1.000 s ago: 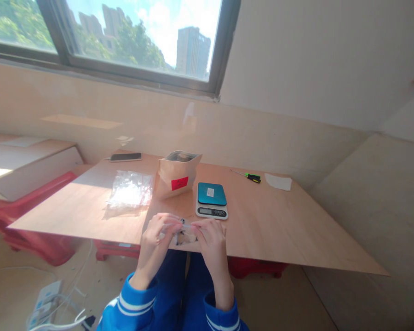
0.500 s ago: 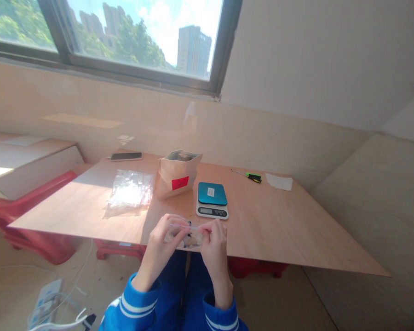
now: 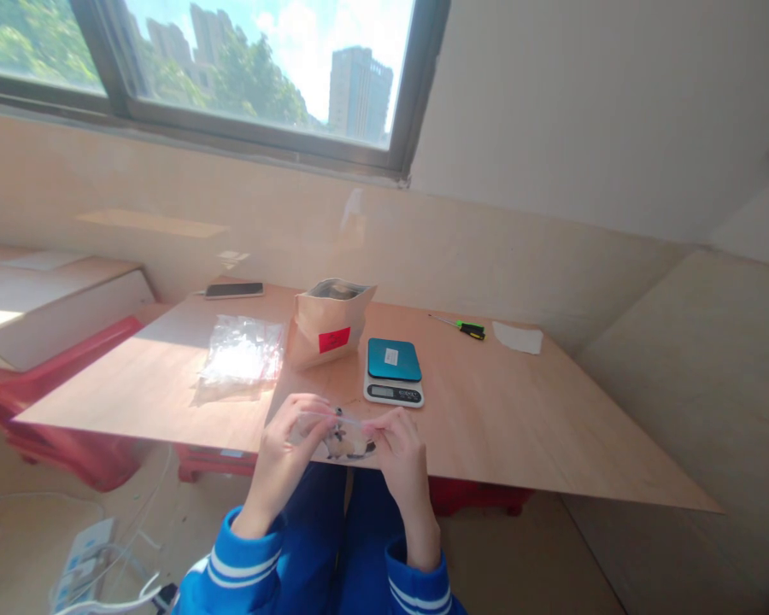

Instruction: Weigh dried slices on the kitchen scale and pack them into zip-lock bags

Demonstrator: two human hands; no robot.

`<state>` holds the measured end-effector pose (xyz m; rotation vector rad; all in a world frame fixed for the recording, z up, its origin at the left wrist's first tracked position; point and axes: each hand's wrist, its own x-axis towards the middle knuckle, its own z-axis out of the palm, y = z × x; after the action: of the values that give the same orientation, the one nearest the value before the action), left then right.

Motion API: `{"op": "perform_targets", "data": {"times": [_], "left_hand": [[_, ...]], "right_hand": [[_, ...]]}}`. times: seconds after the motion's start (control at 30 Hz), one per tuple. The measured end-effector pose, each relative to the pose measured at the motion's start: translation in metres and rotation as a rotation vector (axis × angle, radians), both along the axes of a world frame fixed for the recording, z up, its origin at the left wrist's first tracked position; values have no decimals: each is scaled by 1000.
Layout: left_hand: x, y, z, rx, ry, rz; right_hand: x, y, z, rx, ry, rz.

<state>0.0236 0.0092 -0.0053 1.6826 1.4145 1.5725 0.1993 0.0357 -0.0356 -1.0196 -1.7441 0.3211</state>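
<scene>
A small clear plastic bag [image 3: 347, 442] with dark and pale bits inside is stretched between my hands at the table's front edge. My left hand [image 3: 293, 438] pinches its upper left side, and my right hand [image 3: 396, 442] pinches the upper right. What the bits are is too small to tell. Just beyond the hands stands a kitchen scale [image 3: 394, 373] with a teal plate and a small white label on it. Left of the scale, a brown paper pouch [image 3: 317, 329] with a red label stands upright, its top open.
A pile of clear plastic bags [image 3: 240, 354] lies at the left of the table [image 3: 525, 418], with a phone [image 3: 234, 290] behind it. A screwdriver [image 3: 466, 329] and a piece of white paper [image 3: 518, 337] lie at the back right. Red stools [image 3: 480, 495] are under the table.
My left hand has moved a little to the left and my right hand slightly right, so the bag is drawn wider and more of its contents show. The things on the table stay put.
</scene>
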Motion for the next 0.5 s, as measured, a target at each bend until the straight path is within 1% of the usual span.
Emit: {"op": "perform_targets", "data": {"times": [0.2,0.3,0.4,0.5], "left_hand": [[0,-1,2,-14,-3,-49],[2,-2,2,-6,-26,-43],[2,-2,0,-4,-70,10],[1,-2,-2,-44,-135,66]], "right_hand": [[-1,-5,4,7,-5,-66],[-1,-6,6,26,-1,-81],[0,-5,6,1,9,-38],[3,-2,5,-73,44,48]]}}
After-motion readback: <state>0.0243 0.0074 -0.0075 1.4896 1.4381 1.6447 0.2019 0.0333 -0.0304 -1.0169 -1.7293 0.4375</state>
